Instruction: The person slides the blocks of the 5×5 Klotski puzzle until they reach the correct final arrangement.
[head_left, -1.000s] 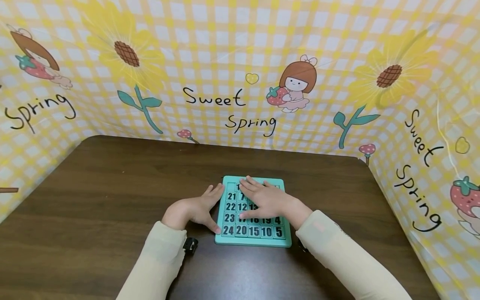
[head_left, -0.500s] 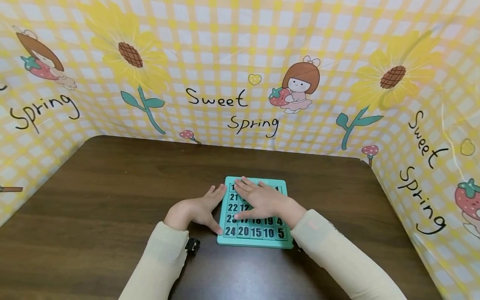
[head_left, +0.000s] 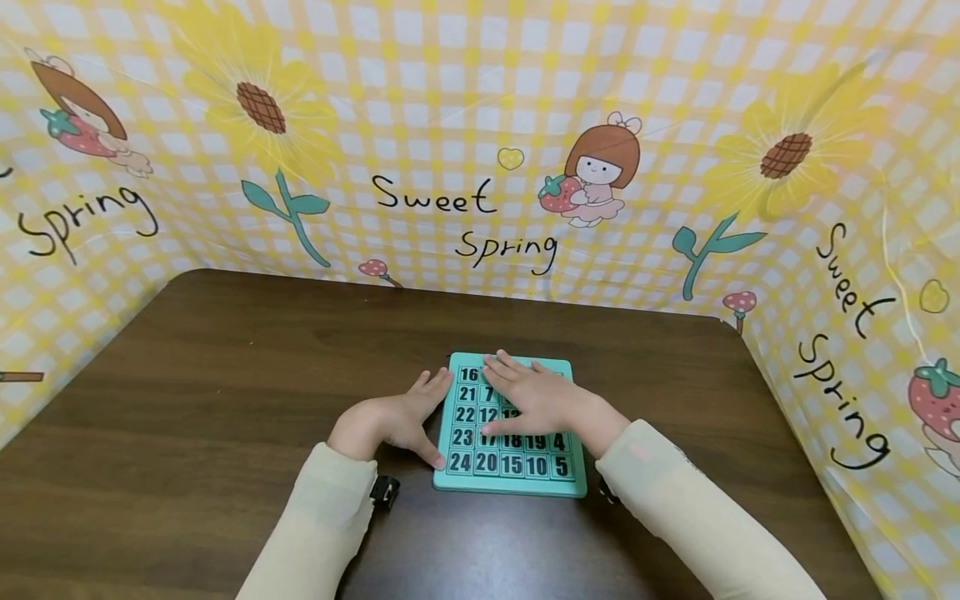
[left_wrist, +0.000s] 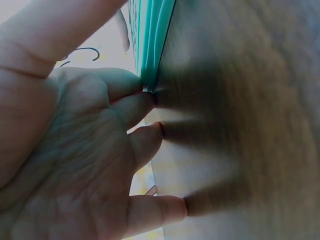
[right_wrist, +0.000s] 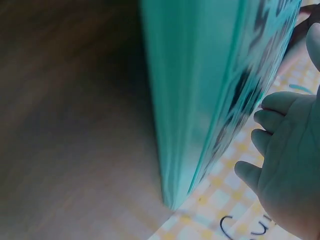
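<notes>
A teal sliding number puzzle (head_left: 510, 487) lies flat on the table, its tiles printed with black numerals. My left hand (head_left: 392, 421) braces its left side, thumb at the near corner and index finger near the far one; the left wrist view shows fingertips down by the teal edge (left_wrist: 154, 40). Over the upper middle tiles spreads my right hand (head_left: 542, 404), palm down with fingers extended, hiding much of the top rows. Tile 16 (head_left: 468, 375) occupies the top left corner. From the right wrist, the fingers (right_wrist: 272, 120) appear above the numbered face.
The dark wooden table (head_left: 225, 367) stretches around the puzzle. A yellow checked cloth (head_left: 420, 108) with flowers and lettering rises along the back and both sides. A small black device (head_left: 385, 492) sits at the left cuff.
Tile 16 has slid left into the gap at the top left corner. My right hand moved left with it, then back right. The left hand has stayed at the puzzle's edge.
</notes>
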